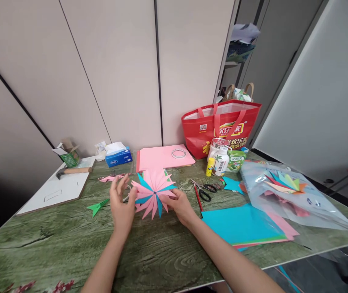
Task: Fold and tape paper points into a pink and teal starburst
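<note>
A round, many-pointed paper flower [154,192], pink with some blue points, is held up above the green marbled table [149,252]. My left hand [121,203] is at its left edge, thumb against the points and fingers curled. On the right side my right hand [178,205] pinches the flower's lower right points. Behind the flower lies a stack of pink paper [158,158] with a roll of tape [178,153] on it. A green folded paper piece [97,208] rests left of my left hand.
Scissors [204,191], a red pencil [198,198] and blue sheets [241,224] lie right. Behind them stand a glue stick [209,167], bottle [221,160] and red bag [198,132]. A plastic bag [323,203] is far right; hammer [75,171] and tissue box [118,157] are left.
</note>
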`<state>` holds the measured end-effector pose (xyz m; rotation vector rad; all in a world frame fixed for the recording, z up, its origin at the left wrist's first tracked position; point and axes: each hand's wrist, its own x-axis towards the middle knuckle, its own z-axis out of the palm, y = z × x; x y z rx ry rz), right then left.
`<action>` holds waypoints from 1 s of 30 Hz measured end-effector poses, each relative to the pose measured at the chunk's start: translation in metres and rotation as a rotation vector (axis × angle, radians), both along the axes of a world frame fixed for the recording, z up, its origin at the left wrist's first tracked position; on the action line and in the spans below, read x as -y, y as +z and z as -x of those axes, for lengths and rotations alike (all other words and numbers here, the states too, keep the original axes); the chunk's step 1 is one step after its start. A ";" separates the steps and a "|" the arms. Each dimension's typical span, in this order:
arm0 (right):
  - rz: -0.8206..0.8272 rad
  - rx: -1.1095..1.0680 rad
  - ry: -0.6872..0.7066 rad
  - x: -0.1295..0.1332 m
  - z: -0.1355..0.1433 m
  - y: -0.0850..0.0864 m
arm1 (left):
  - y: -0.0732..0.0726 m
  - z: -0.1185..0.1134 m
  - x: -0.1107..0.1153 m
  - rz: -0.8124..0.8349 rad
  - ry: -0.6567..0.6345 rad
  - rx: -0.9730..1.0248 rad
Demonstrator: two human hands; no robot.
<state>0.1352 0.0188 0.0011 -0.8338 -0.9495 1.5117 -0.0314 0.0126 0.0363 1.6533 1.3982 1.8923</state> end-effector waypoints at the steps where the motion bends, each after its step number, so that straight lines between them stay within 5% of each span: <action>1: 0.005 0.015 0.009 0.000 0.000 0.000 | 0.003 0.004 -0.002 0.154 -0.100 0.163; 4: -0.009 0.075 -0.020 -0.001 0.000 0.000 | 0.009 0.012 -0.005 0.578 -0.470 0.394; 6: -0.035 0.098 -0.033 -0.001 -0.001 0.001 | 0.010 0.011 -0.004 0.661 -0.538 0.445; 16: -0.009 0.015 -0.059 -0.003 -0.002 -0.005 | -0.007 -0.014 0.001 0.671 -0.386 0.443; 30: -0.032 0.091 -0.088 -0.002 0.003 -0.003 | -0.010 -0.016 0.000 0.668 -0.396 0.538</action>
